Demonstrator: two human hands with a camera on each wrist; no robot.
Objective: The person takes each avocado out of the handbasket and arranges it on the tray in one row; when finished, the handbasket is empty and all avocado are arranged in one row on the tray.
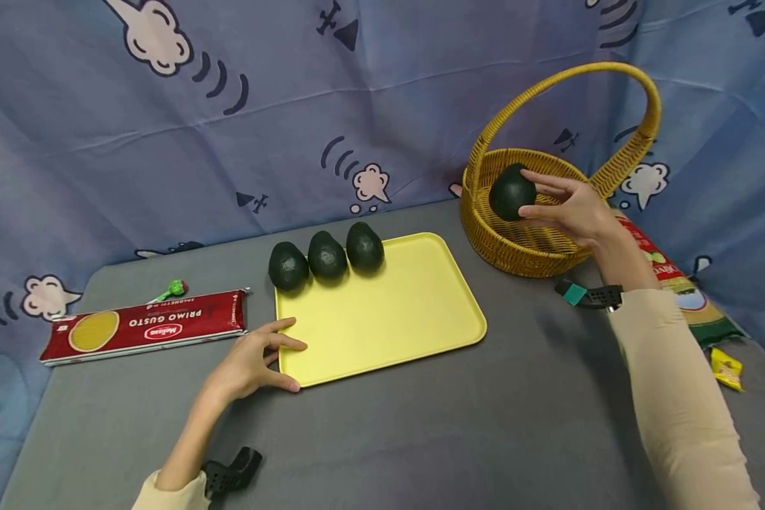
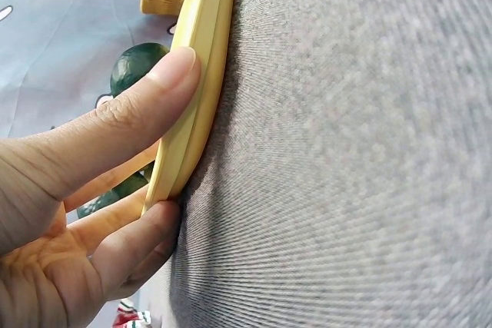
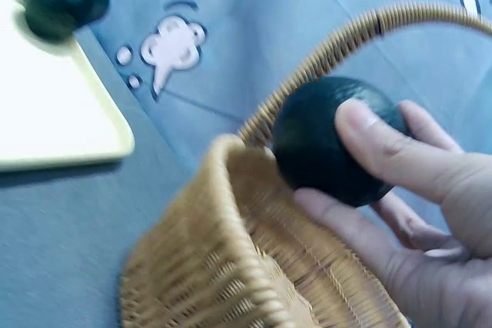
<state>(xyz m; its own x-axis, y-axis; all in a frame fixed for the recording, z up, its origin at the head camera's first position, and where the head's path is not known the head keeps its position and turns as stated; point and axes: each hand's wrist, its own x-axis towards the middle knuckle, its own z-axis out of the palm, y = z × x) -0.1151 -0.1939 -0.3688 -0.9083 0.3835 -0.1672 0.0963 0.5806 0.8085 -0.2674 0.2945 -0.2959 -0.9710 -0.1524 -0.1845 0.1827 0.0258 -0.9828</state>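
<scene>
My right hand (image 1: 576,209) holds a dark green avocado (image 1: 512,193) between thumb and fingers, over the opening of a wicker basket (image 1: 516,258). In the right wrist view the avocado (image 3: 330,140) is above the basket's rim (image 3: 231,213), near the handle. At the near left corner of a yellow tray (image 1: 382,312), my left hand (image 1: 250,361) grips the edge. The left wrist view has its thumb on the tray's rim (image 2: 192,105) and its other fingers round the corner. Three more avocados (image 1: 327,256) stand in a row along the tray's far left edge.
A red spaghetti packet (image 1: 146,327) lies left of the tray, with a green lollipop (image 1: 175,288) behind it. Right of the basket, partly behind my right arm, is a red and green bag (image 1: 682,283). A small yellow packet (image 1: 727,368) lies near it. A patterned curtain (image 1: 280,127) hangs behind.
</scene>
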